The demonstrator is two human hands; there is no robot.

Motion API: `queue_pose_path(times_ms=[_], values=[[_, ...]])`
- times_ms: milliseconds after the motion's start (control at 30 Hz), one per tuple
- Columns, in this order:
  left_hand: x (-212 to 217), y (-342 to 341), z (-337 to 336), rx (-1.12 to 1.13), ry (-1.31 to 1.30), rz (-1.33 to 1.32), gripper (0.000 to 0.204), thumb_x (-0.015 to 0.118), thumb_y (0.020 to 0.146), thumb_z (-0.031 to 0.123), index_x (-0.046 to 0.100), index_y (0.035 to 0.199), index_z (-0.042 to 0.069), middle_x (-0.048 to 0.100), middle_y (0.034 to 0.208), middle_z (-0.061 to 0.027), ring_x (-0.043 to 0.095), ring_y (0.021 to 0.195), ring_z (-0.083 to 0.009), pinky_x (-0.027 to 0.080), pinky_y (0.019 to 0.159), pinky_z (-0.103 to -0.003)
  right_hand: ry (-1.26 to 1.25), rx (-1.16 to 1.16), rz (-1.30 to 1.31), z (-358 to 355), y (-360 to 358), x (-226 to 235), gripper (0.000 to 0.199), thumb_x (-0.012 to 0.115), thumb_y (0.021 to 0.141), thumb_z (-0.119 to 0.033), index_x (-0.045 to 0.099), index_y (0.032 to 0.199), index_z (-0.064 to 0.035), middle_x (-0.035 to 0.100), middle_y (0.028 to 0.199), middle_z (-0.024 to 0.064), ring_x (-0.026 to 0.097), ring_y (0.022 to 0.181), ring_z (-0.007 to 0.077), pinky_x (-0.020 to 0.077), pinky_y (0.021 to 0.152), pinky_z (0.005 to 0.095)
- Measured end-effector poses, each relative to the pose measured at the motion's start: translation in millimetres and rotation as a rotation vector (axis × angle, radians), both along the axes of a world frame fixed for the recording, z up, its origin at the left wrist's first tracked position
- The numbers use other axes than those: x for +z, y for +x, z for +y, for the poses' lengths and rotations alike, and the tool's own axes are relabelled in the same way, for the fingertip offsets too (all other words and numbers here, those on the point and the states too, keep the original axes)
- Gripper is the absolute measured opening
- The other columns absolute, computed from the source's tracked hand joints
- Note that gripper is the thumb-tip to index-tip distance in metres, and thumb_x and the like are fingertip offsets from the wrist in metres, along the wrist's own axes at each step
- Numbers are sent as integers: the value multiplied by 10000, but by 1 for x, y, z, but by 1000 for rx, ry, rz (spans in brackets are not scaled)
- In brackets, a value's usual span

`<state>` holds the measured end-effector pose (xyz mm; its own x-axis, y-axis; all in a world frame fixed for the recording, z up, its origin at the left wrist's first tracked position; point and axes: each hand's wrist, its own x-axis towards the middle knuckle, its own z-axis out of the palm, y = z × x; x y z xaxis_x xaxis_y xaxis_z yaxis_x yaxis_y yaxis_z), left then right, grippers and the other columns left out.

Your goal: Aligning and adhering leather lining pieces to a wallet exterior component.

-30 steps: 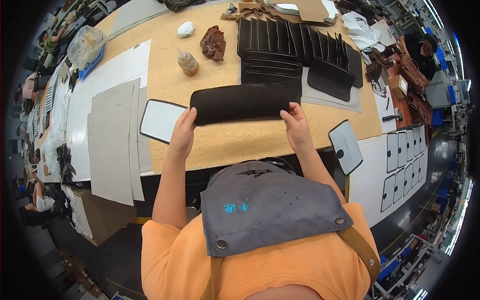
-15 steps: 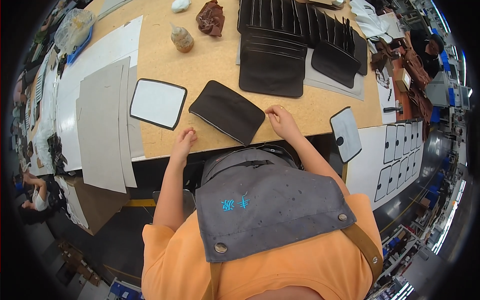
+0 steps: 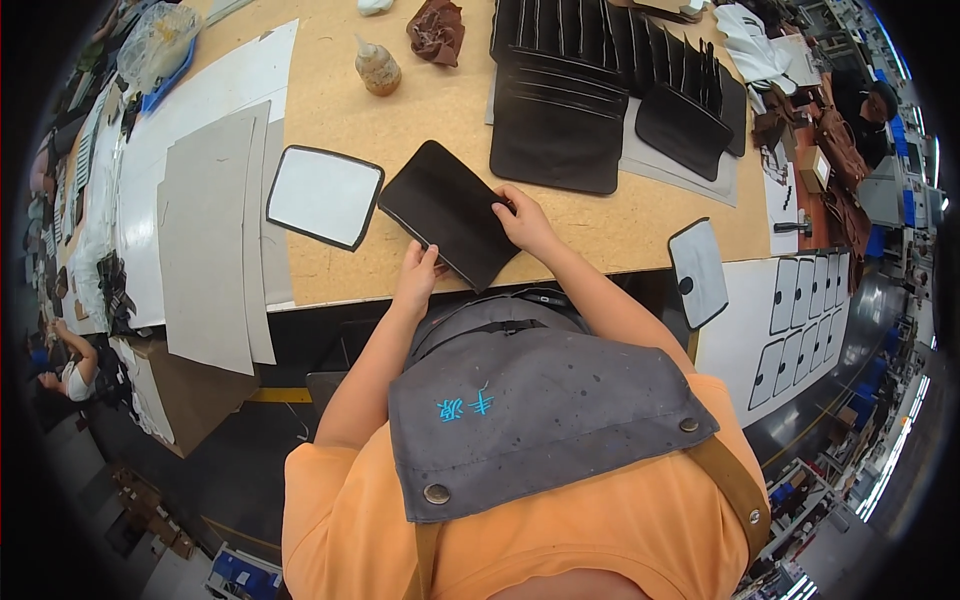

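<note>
A black leather panel (image 3: 450, 213) with rounded corners lies tilted at the near edge of the table. At its lower left edge, my left hand (image 3: 416, 274) pinches it, thumb on top and some fingers hidden beneath. My right hand (image 3: 522, 218) grips the panel's right side with the thumb over the top face. To its left rests a white panel with a black border (image 3: 325, 197). Beyond my hands stand rows of black leather wallet pieces (image 3: 553, 140) with card slots, overlapping on grey board.
Grey card sheets (image 3: 205, 230) lie at the left. A glue bottle (image 3: 378, 70) and a crumpled brown leather piece (image 3: 436, 32) stand farther back. At the right, a bordered grey-white panel with a black dot (image 3: 697, 272) overhangs the edge, near similar panels on a white board (image 3: 740, 350).
My left hand has moved right onto the panel's near edge and taken hold. My right hand has shifted left over its right side. The panel has turned and tilted slightly.
</note>
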<state>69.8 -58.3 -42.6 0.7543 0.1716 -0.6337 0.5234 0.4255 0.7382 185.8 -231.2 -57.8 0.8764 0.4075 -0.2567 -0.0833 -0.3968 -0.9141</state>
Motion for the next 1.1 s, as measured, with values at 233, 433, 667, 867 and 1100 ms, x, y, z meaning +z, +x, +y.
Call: queue_pose_path(times_ms=[233, 433, 667, 867, 1100], values=[[24, 8, 2, -63, 192, -295, 258, 399, 973, 120, 461, 1204, 24, 570, 1073, -77, 575, 930, -143, 482, 829, -309, 283, -120, -99, -13, -15, 39, 166, 499, 898, -66, 542, 1042, 5, 605, 897, 100, 567, 842, 165, 436, 769, 268], [57, 13, -1, -101, 275, -498, 283, 410, 969, 123, 463, 1208, -20, 561, 1084, -87, 571, 956, -151, 477, 851, -299, 322, -245, -189, -21, -9, 66, 209, 502, 900, -70, 559, 1084, 12, 617, 937, 111, 572, 853, 174, 437, 776, 262], [94, 25, 30, -67, -137, -773, 487, 272, 992, 385, 562, 1070, 1, 632, 934, -123, 607, 913, -248, 466, 846, -385, 160, -119, -188, -47, 25, 118, 246, 522, 904, -77, 592, 1117, 24, 644, 919, 46, 557, 839, 90, 439, 759, 215], [103, 53, 59, -211, 11, -315, 342, 486, 941, 237, 516, 1194, 9, 552, 1113, -73, 557, 931, -147, 438, 801, -278, 24, 255, 105, -54, 24, 126, 261, 518, 888, -89, 599, 1114, 12, 660, 936, 80, 590, 862, 132, 452, 797, 253], [89, 34, 43, -514, 284, -322, 224, 544, 911, 121, 584, 1099, 6, 586, 909, 3, 521, 860, -67, 415, 770, -217, -83, 381, -122, -57, -15, 110, 259, 507, 872, -127, 620, 1065, 5, 638, 1032, 169, 590, 975, 316, 454, 863, 358]])
